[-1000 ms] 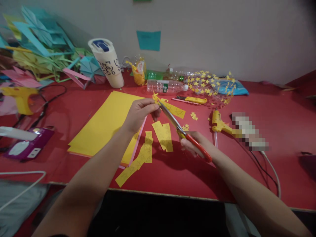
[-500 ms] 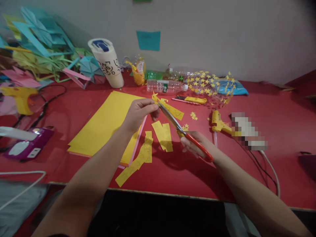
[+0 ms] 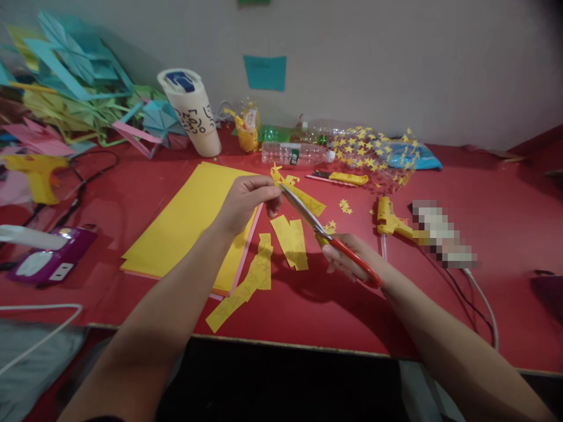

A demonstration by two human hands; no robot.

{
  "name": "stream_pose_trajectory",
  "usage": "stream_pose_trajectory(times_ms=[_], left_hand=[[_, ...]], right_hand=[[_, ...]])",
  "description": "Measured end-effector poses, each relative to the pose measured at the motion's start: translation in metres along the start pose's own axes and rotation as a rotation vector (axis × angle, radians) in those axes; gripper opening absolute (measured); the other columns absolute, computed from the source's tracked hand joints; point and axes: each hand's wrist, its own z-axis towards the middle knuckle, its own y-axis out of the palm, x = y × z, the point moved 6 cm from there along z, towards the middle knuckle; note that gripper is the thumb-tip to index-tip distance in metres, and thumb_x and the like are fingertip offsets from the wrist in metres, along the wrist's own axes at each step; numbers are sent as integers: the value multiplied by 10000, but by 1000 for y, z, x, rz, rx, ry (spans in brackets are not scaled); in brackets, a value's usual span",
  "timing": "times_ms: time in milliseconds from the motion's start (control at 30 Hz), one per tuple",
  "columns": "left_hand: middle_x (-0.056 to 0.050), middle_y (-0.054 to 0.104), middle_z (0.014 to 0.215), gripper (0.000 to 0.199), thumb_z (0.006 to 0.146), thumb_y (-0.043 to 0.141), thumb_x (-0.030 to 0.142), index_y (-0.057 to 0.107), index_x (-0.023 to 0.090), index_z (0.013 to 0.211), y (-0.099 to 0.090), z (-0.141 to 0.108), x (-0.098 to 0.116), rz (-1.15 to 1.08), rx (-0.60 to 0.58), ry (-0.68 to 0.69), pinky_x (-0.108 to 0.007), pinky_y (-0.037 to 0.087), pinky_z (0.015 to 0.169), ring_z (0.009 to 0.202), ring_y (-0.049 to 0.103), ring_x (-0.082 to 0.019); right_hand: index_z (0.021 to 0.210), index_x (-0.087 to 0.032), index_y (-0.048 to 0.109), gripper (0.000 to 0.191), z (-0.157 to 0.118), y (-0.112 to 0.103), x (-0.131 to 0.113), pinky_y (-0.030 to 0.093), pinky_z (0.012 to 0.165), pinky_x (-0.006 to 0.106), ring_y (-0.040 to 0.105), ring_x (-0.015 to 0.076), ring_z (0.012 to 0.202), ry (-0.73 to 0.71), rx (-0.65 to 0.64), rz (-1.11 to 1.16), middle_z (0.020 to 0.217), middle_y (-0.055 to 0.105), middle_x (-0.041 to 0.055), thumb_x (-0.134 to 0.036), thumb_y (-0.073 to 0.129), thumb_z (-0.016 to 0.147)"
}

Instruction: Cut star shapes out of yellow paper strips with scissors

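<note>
My left hand [image 3: 251, 200] pinches a small piece of yellow paper [image 3: 277, 172], partly cut and pointed at the top. In my right hand [image 3: 347, 255] are red-handled scissors [image 3: 314, 221], their blade tips touching the paper by my left fingertips. Yellow strips with drawn star outlines [image 3: 255, 278] lie on the red table below the hands, and two shorter yellow strips [image 3: 291, 243] lie beside them. Just behind the scissors rests another marked strip [image 3: 310, 202]. Small cut-out stars [image 3: 345, 206] sit in little piles to the right.
Left of the hands lies a stack of yellow sheets [image 3: 176, 228]. A yellow box cutter [image 3: 347, 178], a clear bottle [image 3: 295, 153] and a star-covered bottle [image 3: 373, 149] are at the back. A yellow glue gun [image 3: 389, 220] lies right; a white tumbler [image 3: 193, 114] stands back left.
The scissors' tips have shifted very slightly down and left at the paper. Otherwise the hands and things on the table look the same.
</note>
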Motion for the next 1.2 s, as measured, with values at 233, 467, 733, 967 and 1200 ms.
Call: stream_pose_trajectory(times_ms=[233, 467, 733, 967, 1200], left_hand=[[6, 583, 481, 159, 679, 596, 187, 642, 153, 531, 0, 0, 0, -30, -7, -10, -211, 443, 435, 430, 522, -72], [10, 584, 474, 151, 669, 596, 189, 637, 152, 528, 0, 0, -1, -28, -7, -21, -209, 439, 432, 425, 519, -71], [7, 576, 510, 141, 675, 600, 230, 619, 156, 556, -4, 2, 1, 43, 58, 32, -232, 438, 456, 457, 522, -86], [7, 602, 724, 71, 628, 661, 182, 612, 183, 576, -11, 3, 7, 120, 156, 211, -274, 484, 734, 735, 569, -113], [-9, 647, 872, 85, 622, 669, 224, 597, 184, 600, -2, 2, -1, -12, 99, 139, -324, 478, 814, 853, 589, -150]], right_hand=[[570, -216, 419, 483, 1, 0, 1, 418, 360, 216, 518, 115, 350, 35, 14, -21, 374, 345, -96, -615, 671, 673], [573, -213, 406, 502, 0, 0, -1, 417, 357, 204, 526, 114, 358, 41, 4, -33, 386, 359, -91, -636, 663, 658], [569, -203, 437, 514, 0, -1, -2, 365, 296, 171, 550, 119, 362, 71, 35, -28, 395, 401, -74, -662, 662, 620], [571, -207, 436, 498, 0, 1, -1, 312, 248, 170, 502, 106, 317, 59, 35, -8, 378, 396, -78, -649, 655, 631], [578, -210, 427, 497, -2, 4, -9, 318, 287, 193, 373, 52, 268, 19, -13, 5, 389, 455, -72, -664, 613, 659]])
